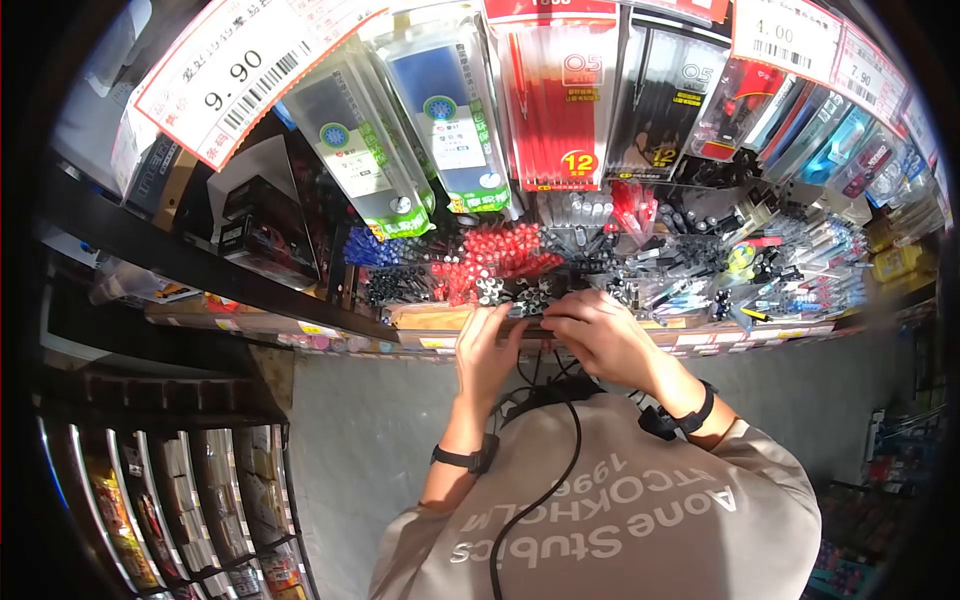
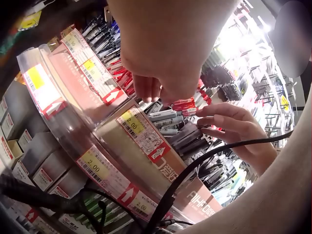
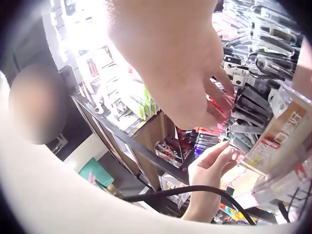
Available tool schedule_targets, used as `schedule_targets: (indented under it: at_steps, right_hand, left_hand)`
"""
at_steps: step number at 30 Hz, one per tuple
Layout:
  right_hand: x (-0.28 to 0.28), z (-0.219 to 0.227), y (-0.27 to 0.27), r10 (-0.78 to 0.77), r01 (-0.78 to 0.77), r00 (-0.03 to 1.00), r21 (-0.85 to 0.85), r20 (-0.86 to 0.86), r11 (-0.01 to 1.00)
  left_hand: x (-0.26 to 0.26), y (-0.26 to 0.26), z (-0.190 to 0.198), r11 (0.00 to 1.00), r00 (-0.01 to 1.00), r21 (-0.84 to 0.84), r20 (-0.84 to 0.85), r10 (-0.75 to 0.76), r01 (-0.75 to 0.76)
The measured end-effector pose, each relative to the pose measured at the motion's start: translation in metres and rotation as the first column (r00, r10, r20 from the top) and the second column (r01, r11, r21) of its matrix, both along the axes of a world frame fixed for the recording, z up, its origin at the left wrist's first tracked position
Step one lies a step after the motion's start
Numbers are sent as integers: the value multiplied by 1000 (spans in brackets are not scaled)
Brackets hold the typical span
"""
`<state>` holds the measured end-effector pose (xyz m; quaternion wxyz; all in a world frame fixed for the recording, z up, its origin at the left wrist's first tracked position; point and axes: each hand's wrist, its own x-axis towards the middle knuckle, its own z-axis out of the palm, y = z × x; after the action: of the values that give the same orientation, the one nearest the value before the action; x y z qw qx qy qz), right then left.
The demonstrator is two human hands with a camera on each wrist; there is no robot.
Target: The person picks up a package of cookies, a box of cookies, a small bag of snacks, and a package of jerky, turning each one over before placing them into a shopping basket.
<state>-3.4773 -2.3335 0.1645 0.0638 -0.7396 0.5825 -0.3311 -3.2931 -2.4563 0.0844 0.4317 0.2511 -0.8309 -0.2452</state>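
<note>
Both hands are at the front of a shelf tray packed with pens. My left hand (image 1: pixel 483 350) reaches to white-ended pens (image 1: pixel 490 290), just in front of a bunch of red pens (image 1: pixel 505 250). Beside it, my right hand (image 1: pixel 597 335) stretches over dark pens (image 1: pixel 535 298), its fingers fairly straight. In the left wrist view, fingertips of the right hand (image 2: pixel 234 126) lie right at grey-capped pens (image 2: pixel 165 117) and red ones (image 2: pixel 184 105). From the right wrist, the left hand (image 3: pixel 212 163) shows its fingertips at the pen ends near the tray's front panel (image 3: pixel 278 131).
Hanging packs of refills (image 1: pixel 555 100) and price tags (image 1: pixel 225 85) fill the space above the tray. A dark shelf post (image 1: pixel 200 250) stands at the left. Cardboard tray fronts carry price labels (image 2: pixel 136 127). A black cable (image 1: pixel 560 470) runs down over the shirt.
</note>
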Motion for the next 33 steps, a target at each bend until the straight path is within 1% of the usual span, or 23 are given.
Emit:
schedule_targets:
  at_steps: [2, 3, 6, 9, 12, 15, 17, 19, 22, 23, 25, 26, 30, 32, 33]
  right_hand:
    - [0, 3, 3, -29, 30, 997, -9, 73, 1000]
    - [0, 2, 4, -41, 43, 996, -16, 80, 999]
    - [0, 0, 7, -76, 79, 992, -25, 96, 997]
    - [0, -1, 11, -89, 91, 992, -11, 92, 996]
    - [-1, -3, 15, -85, 85, 992, 4, 89, 996]
    - [-2, -4, 16, -87, 85, 990, 16, 111, 996]
    - [-2, -4, 16, -92, 92, 986, 6, 141, 996]
    - [-4, -6, 16, -99, 98, 986, 8, 136, 995]
    - [-5, -7, 16, -102, 102, 983, 5, 150, 995]
    - [-5, -7, 16, -102, 103, 982, 1, 157, 995]
    - [-3, -6, 16, -112, 110, 963, 21, 247, 994]
    - [-3, -4, 17, -110, 107, 954, 27, 280, 994]
    - [-5, 4, 20, -140, 128, 936, 57, 324, 990]
    - [-8, 5, 19, -143, 136, 938, 43, 317, 990]
    - [-9, 5, 20, -140, 135, 936, 37, 322, 990]
  left_hand:
    - [-8, 1, 0, 1000, 1000, 3, 25, 14, -14]
    - [-10, 1, 0, 1000, 999, 3, 39, 21, -21]
    - [-14, 0, -1, 999, 988, 43, 150, 26, -33]
    - [-16, -1, -3, 999, 987, 7, 149, 52, -54]
    - [-12, -3, -6, 990, 977, 21, 165, 133, -139]
    - [-7, -6, -1, 980, 983, -86, -18, 180, -181]
    - [-5, -10, -5, 980, 982, -69, -15, 186, -186]
    - [-5, -11, -6, 975, 978, -71, -26, 208, -209]
    - [-5, -9, -21, 939, 942, -86, -75, 327, -333]
    - [-2, -7, -25, 942, 945, -73, -35, 325, -327]
    - [4, -5, -24, 948, 948, -51, 32, 317, -315]
    - [4, -7, -22, 948, 951, -116, 58, 305, -297]
    - [9, -3, -21, 955, 954, -71, 63, 292, -288]
    - [12, 2, -13, 959, 958, -65, 70, 279, -275]
    - [11, 2, -16, 961, 963, -55, 3, 271, -271]
